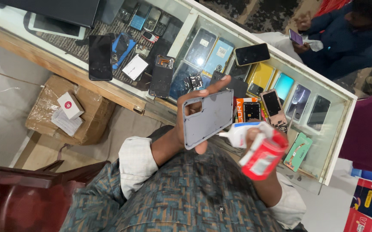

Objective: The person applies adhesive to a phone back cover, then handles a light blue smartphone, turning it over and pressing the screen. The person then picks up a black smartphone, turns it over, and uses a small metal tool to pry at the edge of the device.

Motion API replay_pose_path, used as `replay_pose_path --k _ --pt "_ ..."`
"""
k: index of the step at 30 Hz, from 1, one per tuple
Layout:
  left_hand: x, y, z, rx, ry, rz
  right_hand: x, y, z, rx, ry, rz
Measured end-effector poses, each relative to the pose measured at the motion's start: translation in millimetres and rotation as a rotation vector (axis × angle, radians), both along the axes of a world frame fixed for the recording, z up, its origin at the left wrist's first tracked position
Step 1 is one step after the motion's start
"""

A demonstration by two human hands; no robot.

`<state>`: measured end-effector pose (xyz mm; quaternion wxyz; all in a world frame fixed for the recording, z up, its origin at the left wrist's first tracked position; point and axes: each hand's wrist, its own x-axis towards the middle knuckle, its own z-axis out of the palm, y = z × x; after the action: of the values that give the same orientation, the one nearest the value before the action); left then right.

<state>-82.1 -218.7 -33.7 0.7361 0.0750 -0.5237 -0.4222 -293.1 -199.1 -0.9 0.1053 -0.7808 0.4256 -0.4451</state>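
A glass-topped display counter (340,129) with a pale frame runs diagonally across the view, phones and phone parts spread over its top and rows of handsets lying under the glass in its compartments. On it lie a black phone (100,57) with a dark screen, a blue-cased phone (121,47), a small white card (135,67), a dark stripped phone frame (162,76) and a phone with a tan edge (251,54) set across a divider. Beyond the counter a seated person in dark blue (349,36) holds a purple phone (296,37). Below the counter's wooden edge, a taped cardboard carton (68,109) carries a small white box (70,105), with a dark red chair (23,193) in the near corner. Close to the camera, above the counter, the left hand (186,124) holds up a grey phone back cover (208,118), thumb at its lower edge and fingertips curled over the top, pinching the panel between them. The cover is a flat, matte, rounded-cornered rectangle, its long axis tilted from lower left to upper right, the camera cutout at the upper left end, its broad face turned toward the camera. The right hand (259,148) is wrapped around a red and white glue tube (254,152), fingers closed on its crumpled body, the white nozzle pointing left and reaching just beside the cover's lower right edge; whether they touch cannot be told. Both wrists emerge from rolled white cuffs on a patterned teal shirt (186,193).
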Motion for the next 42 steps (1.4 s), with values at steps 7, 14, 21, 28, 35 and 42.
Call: replay_pose_path --k 7,14,21,28,35,42 --pt "-15 -18 -12 -0.141 0.195 0.036 8 -2 -8 0.513 -0.601 0.19" --pt "-20 -19 -21 -0.138 0.216 0.044 22 -3 5 0.479 -0.522 0.267" --pt "-16 -17 -22 -0.118 0.192 0.046 27 -5 10 0.31 -0.379 0.26" --pt "-17 -14 -26 -0.106 0.192 0.058 30 -3 17 0.224 -0.25 0.211" --pt "-17 -17 -32 -0.098 0.186 0.053 25 -3 28 0.178 0.001 0.16" --pt "-18 -2 -14 0.108 0.25 -0.043 -12 -20 3 0.058 -0.112 0.005"
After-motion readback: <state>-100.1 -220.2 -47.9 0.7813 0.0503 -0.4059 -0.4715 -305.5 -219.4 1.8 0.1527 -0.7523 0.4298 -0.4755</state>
